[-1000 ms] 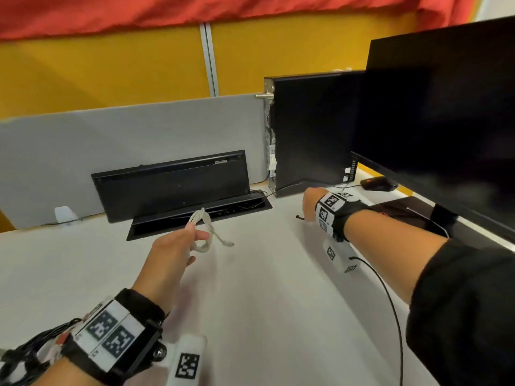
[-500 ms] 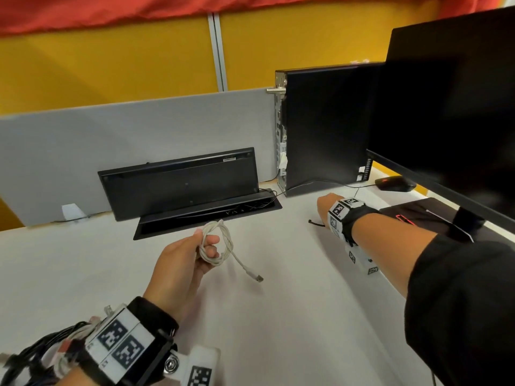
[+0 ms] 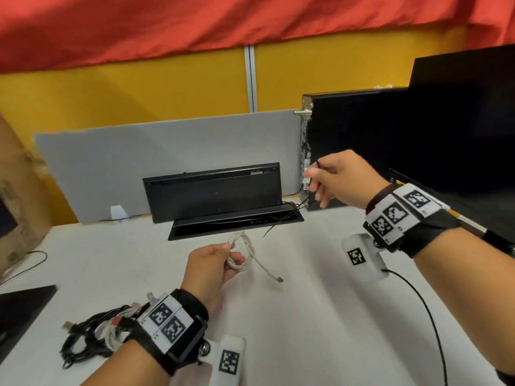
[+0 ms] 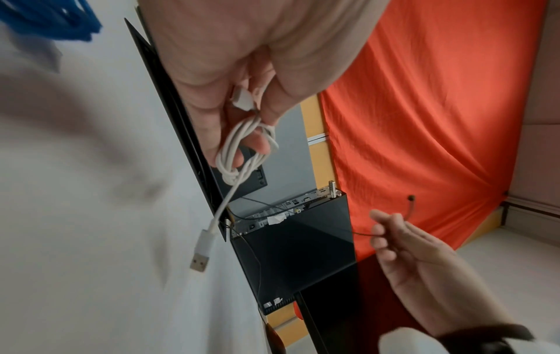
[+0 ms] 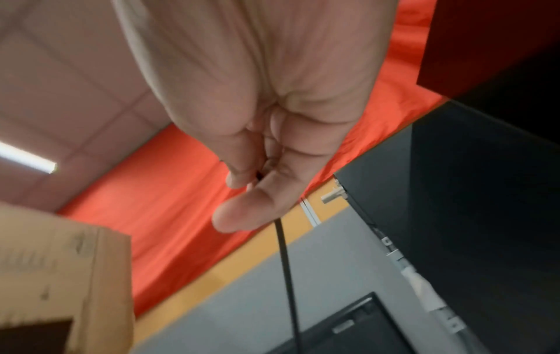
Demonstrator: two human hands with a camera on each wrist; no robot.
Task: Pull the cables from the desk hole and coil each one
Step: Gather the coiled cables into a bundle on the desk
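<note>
White surface (image 3: 306, 316) backed by a grey divider (image 3: 167, 151) and a yellow wall with red cloth above. At the far centre, the desk hole (image 3: 223, 228) lies open with its black lid (image 3: 211, 190) raised. Left hand (image 3: 209, 270), near centre, has fingers curled round a coiled white cable (image 3: 241, 253); 1 loose end with a USB plug (image 4: 200, 259) hangs free over the surface. Right hand (image 3: 342, 178), raised at far right beside a black computer case (image 3: 348, 146), pinches a thin black cable (image 5: 288, 275) between thumb and fingers; this cable runs down to the hole. Near left, a heap of coiled cables (image 3: 92, 337) rests on the surface. Cardboard box (image 3: 19, 196) at far left.
</note>
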